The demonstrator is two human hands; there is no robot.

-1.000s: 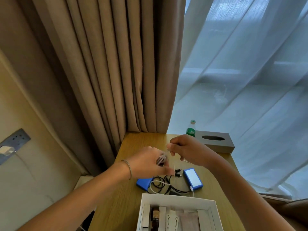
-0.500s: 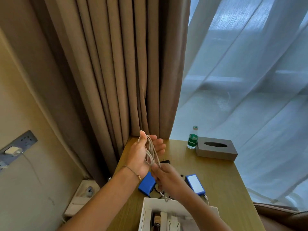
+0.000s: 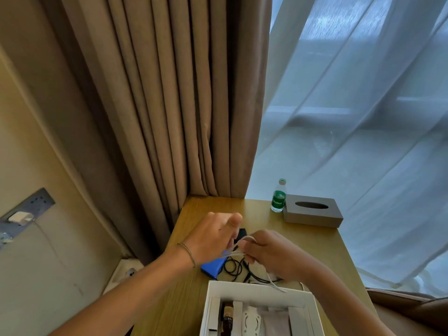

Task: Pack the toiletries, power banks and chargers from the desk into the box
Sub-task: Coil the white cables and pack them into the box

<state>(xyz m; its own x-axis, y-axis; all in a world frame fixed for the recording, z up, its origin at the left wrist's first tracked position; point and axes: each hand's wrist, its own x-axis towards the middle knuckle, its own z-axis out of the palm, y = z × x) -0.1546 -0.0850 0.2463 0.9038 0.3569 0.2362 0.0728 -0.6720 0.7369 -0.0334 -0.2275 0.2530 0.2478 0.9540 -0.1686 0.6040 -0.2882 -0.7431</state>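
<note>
Both hands hold a coiled white charging cable [image 3: 238, 251] above the wooden desk [image 3: 315, 241]. My left hand [image 3: 213, 236] grips one end of the coil, thumb raised. My right hand [image 3: 271, 253] pinches the other end, and a loose white tail [image 3: 275, 283] hangs over the white box's [image 3: 254, 288] far rim. The box holds several toiletries, among them a small dark bottle [image 3: 228, 316]. A blue power bank [image 3: 213, 267] and black cables [image 3: 234, 269] lie on the desk under my hands. A second power bank is hidden by my right hand.
A green-labelled water bottle [image 3: 278, 197] and a grey tissue box [image 3: 312, 210] stand at the desk's far right. Brown curtains [image 3: 169, 105] and sheer drapes [image 3: 351, 117] hang behind. A wall socket with a white plug [image 3: 20, 218] is on the left.
The hands came down from in front of the curtain. The cable, which was wound around my upright left hand, is now a bundle held between both hands, closer to the box.
</note>
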